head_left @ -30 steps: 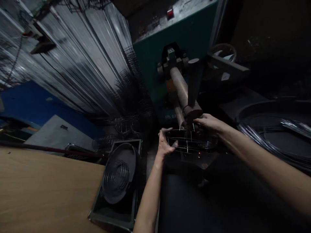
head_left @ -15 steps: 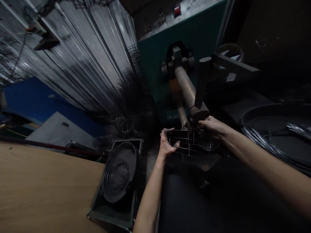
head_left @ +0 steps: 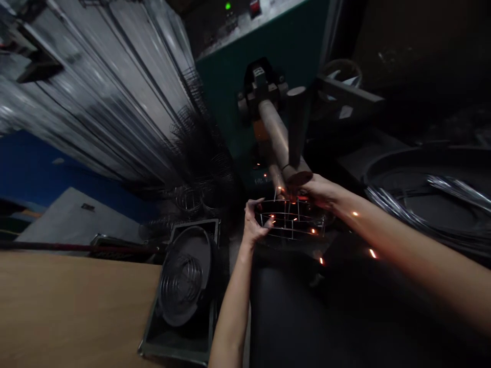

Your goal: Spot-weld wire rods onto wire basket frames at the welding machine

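I hold a round wire basket frame (head_left: pixel 290 226) under the tip of a green welding machine (head_left: pixel 268 66). My left hand (head_left: pixel 253 222) grips the frame's left rim. My right hand (head_left: pixel 320 191) holds its far right rim, just beside the brown electrode arm (head_left: pixel 276 139) and its vertical post (head_left: pixel 296 130). Orange sparks fly around the frame and across my right forearm. A green light glows on the machine's top panel.
A dark tray (head_left: pixel 180 327) with a round dish and wire coil (head_left: pixel 184 276) lies lower left, beside a wooden tabletop (head_left: pixel 69 312). Stacked wire frames (head_left: pixel 199 148) lean against corrugated metal sheets (head_left: pixel 103 97). Shiny wire rings (head_left: pixel 441 204) lie in a round bin at right.
Sparks have appeared at the frame and the machine's green light has come on. Both hands keep their grip on the frame; the view has shifted slightly.
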A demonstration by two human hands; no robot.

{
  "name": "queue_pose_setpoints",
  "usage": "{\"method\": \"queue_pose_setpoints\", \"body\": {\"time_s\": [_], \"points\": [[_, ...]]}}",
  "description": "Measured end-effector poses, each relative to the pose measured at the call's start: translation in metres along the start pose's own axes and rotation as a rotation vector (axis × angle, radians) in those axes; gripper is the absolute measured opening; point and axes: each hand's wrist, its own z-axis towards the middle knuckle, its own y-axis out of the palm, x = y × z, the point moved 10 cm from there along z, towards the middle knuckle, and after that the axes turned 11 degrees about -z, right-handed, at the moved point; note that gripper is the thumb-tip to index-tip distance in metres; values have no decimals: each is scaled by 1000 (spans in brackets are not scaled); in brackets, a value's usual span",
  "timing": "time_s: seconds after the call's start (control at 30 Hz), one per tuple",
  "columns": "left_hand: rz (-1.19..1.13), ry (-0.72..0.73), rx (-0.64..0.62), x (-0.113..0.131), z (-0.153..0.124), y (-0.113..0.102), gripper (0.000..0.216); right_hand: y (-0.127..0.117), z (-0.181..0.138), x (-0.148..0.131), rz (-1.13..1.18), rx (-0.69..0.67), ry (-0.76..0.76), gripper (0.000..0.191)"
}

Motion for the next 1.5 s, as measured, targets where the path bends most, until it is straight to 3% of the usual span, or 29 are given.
{"method": "queue_pose_setpoints", "body": {"time_s": [0.13, 0.27, 0.4, 0.5, 0.6, 0.67, 0.77, 0.83, 0.9, 0.93, 1.0, 1.07, 1.1, 1.13, 1.23, 1.3, 1.37, 1.5], "points": [[-43, 30, -18, 4, 3, 0, 53, -14, 23, -6, -35, 61, 87, 22], [-34, 72, -83, 12, -3, 8, 54, -13, 41, -15, -57, -44, 138, 25], [68, 148, -192, 21, -20, 17, 56, -23, 30, -19, -16, -102, 150, 30], [174, 124, -382, 25, -38, 20, 65, -35, -1, -19, -27, -126, 90, 26], [142, -101, -556, 25, -53, 24, 75, -43, -46, -4, -234, -32, 0, 18], [33, -256, -487, 35, -52, 28, 62, -31, -77, 11, -491, 33, -104, 21], [-131, -386, -363, 62, -45, 56, 40, 15, -118, 34, -911, 78, -313, 17], [-211, -451, -343, 78, -44, 80, 36, 41, -138, 56, -1138, 13, -340, 20], [-265, -494, -354, 90, -47, 95, 34, 52, -160, 67, -1221, -154, -411, 20], [-276, -490, -364, 96, -48, 96, 34, 49, -174, 62, -1196, -226, -498, 21], [-273, -447, -394, 106, -48, 91, 33, 19, -203, 29, -1093, -177, -732, 26], [-247, -392, -422, 117, -48, 81, 33, -42, -222, -15, -1076, 181, -859, 30], [-234, -376, -439, 122, -47, 76, 33, -64, -226, -29, -1131, 288, -846, 34], [-225, -368, -457, 127, -45, 72, 34, -78, -225, -38, -1166, 308, -817, 38], [-201, -363, -467, 140, -37, 63, 37, -80, -209, -40, -1172, 32, -672, 41], [-177, -383, -455, 141, -31, 61, 39, -76, -203, -33, -1093, -61, -587, 38], [-161, -463, -479, 127, -35, 65, 42, -79, -197, -20, -1016, -18, -484, 37], [-131, -611, -549, 76, -65, 88, 45, -88, -183, 38, -1016, 1, -207, 32]]}}
